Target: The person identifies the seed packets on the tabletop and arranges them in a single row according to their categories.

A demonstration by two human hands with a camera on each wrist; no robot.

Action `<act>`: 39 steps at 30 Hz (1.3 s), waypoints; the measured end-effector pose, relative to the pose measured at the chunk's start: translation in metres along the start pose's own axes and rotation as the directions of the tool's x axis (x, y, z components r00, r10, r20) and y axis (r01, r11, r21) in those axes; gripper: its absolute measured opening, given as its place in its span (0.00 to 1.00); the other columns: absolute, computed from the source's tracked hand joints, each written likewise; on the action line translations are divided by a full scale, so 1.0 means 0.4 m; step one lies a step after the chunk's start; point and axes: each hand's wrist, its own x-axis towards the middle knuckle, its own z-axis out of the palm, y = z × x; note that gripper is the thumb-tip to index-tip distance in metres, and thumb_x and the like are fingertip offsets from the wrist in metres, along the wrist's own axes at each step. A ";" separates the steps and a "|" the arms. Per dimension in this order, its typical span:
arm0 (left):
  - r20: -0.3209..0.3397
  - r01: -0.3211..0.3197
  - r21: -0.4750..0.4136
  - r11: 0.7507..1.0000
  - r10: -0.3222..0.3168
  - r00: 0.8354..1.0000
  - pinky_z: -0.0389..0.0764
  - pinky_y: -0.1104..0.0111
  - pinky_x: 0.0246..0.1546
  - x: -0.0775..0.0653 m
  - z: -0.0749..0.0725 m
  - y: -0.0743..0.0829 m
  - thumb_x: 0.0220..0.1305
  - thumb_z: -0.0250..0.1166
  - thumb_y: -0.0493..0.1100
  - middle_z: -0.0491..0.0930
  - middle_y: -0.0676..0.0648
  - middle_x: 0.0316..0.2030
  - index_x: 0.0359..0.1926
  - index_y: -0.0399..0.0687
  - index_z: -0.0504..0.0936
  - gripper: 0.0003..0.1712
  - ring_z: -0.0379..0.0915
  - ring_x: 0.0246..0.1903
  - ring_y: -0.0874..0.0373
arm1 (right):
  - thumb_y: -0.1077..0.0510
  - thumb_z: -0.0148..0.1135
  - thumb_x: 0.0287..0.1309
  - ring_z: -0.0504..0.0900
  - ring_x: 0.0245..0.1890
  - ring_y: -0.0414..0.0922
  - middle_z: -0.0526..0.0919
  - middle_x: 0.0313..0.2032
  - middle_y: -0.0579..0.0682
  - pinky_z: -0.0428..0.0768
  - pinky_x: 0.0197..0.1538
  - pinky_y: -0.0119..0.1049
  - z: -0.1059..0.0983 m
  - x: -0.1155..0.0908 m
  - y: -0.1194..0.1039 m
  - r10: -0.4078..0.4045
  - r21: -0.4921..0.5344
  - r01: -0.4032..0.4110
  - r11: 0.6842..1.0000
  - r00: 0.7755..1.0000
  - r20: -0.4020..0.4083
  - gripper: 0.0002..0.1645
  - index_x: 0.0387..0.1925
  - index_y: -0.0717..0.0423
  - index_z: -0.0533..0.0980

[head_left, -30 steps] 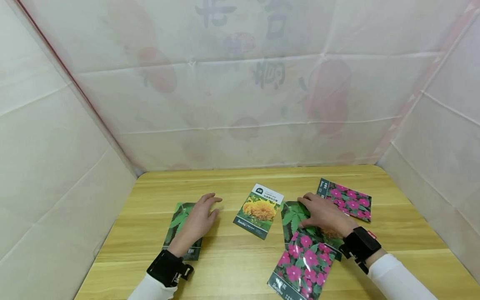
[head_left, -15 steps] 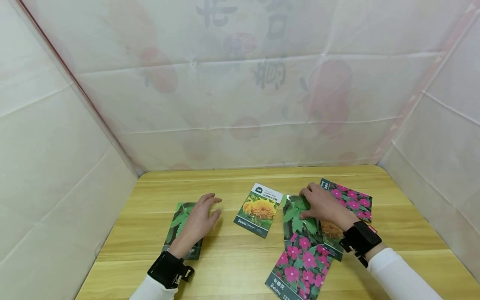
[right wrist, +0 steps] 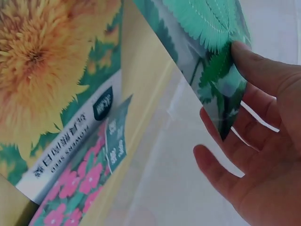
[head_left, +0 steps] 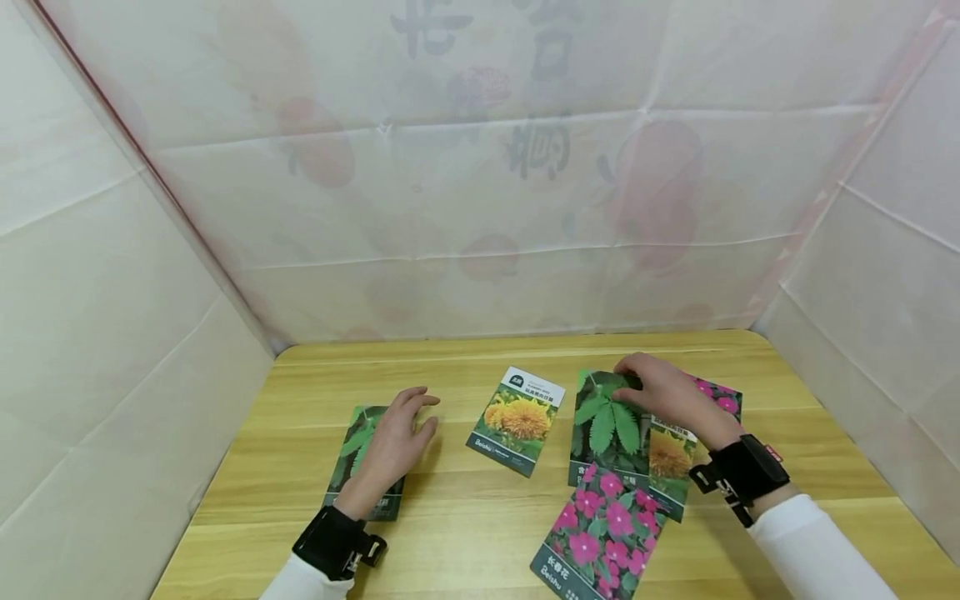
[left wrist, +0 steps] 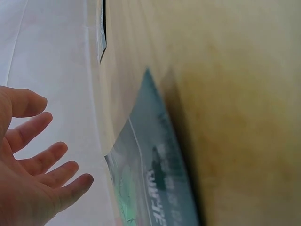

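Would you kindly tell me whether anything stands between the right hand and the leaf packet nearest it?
Nothing visible does: the right hand pinches the leaf packet directly by its far right corner. At the packet's near edge, though, the nearer pink-flower packet overlaps it and might drag along.

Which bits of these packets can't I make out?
Head view: left part of the far rectangular pink-flowered packet, behind the right hand.
Head view: part of the left rectangular green-leaf packet, behind the left hand.
Left wrist view: its small print, blurred.
Head view: lower corner of the near pink-flowered packet, beyond the bottom edge.
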 end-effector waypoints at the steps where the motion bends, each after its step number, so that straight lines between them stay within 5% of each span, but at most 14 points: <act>1: -0.001 -0.002 -0.001 1.000 0.002 1.000 0.81 0.45 0.55 0.000 0.000 0.000 0.73 0.65 0.38 0.71 0.36 0.68 0.59 0.39 0.83 0.16 0.73 0.62 0.37 | 0.56 0.68 0.69 0.80 0.54 0.58 0.81 0.54 0.60 0.79 0.57 0.53 -0.005 0.000 0.000 0.011 0.003 -0.011 1.000 1.000 -0.003 0.23 0.61 0.62 0.76; 12: 0.003 -0.010 -0.009 1.000 0.010 1.000 0.81 0.51 0.47 -0.002 0.000 -0.010 0.74 0.64 0.38 0.71 0.38 0.70 0.58 0.41 0.84 0.15 0.77 0.56 0.39 | 0.54 0.59 0.77 0.83 0.49 0.51 0.84 0.48 0.52 0.81 0.52 0.47 -0.080 -0.001 -0.003 0.043 0.196 -0.038 0.980 0.999 -0.020 0.14 0.55 0.56 0.79; 17: 0.001 -0.013 -0.012 1.000 0.013 1.000 0.81 0.46 0.53 -0.003 0.000 -0.013 0.74 0.65 0.38 0.71 0.38 0.69 0.58 0.41 0.84 0.15 0.73 0.63 0.38 | 0.53 0.57 0.78 0.83 0.49 0.50 0.84 0.49 0.53 0.82 0.52 0.46 -0.094 -0.005 -0.014 0.043 0.223 -0.035 0.974 0.999 -0.031 0.15 0.56 0.58 0.79; 20: -0.001 -0.024 -0.010 1.000 0.024 1.000 0.80 0.45 0.55 -0.003 0.000 -0.012 0.74 0.65 0.38 0.72 0.38 0.69 0.59 0.41 0.84 0.15 0.72 0.64 0.38 | 0.51 0.56 0.79 0.81 0.42 0.47 0.84 0.44 0.52 0.80 0.44 0.41 -0.095 -0.002 -0.017 0.052 0.224 -0.035 0.974 0.996 -0.067 0.15 0.55 0.56 0.80; 25: -0.006 -0.060 -0.018 0.998 0.060 0.998 0.80 0.44 0.56 0.009 -0.007 0.004 0.74 0.65 0.38 0.72 0.37 0.68 0.59 0.40 0.84 0.15 0.72 0.64 0.38 | 0.44 0.56 0.78 0.76 0.35 0.45 0.83 0.40 0.50 0.71 0.36 0.39 -0.078 0.009 -0.005 -0.008 0.282 0.059 0.958 0.984 -0.179 0.19 0.56 0.51 0.80; 29: -0.020 -0.107 -0.031 0.994 0.107 0.994 0.78 0.44 0.59 0.031 -0.011 0.033 0.74 0.65 0.39 0.74 0.38 0.66 0.59 0.41 0.84 0.15 0.73 0.64 0.38 | 0.40 0.57 0.76 0.79 0.36 0.44 0.85 0.41 0.49 0.73 0.37 0.40 -0.063 0.025 -0.018 -0.056 0.287 0.133 0.949 0.964 -0.261 0.23 0.55 0.51 0.82; 34: -0.003 -0.153 -0.122 0.981 0.153 0.988 0.75 0.45 0.64 0.048 -0.001 0.086 0.76 0.64 0.42 0.76 0.40 0.65 0.59 0.41 0.83 0.16 0.72 0.65 0.40 | 0.46 0.60 0.76 0.78 0.37 0.44 0.85 0.44 0.50 0.72 0.37 0.38 -0.009 0.066 0.008 -0.094 0.337 0.198 0.921 0.950 -0.299 0.19 0.59 0.50 0.81; 39: 0.051 -0.106 -0.331 0.938 0.130 0.990 0.82 0.55 0.59 0.060 0.023 0.132 0.78 0.62 0.44 0.79 0.44 0.61 0.61 0.42 0.82 0.17 0.78 0.60 0.47 | 0.52 0.60 0.77 0.80 0.43 0.47 0.84 0.48 0.53 0.76 0.42 0.40 0.040 0.099 0.016 -0.102 0.356 0.210 0.910 0.949 -0.299 0.18 0.61 0.53 0.80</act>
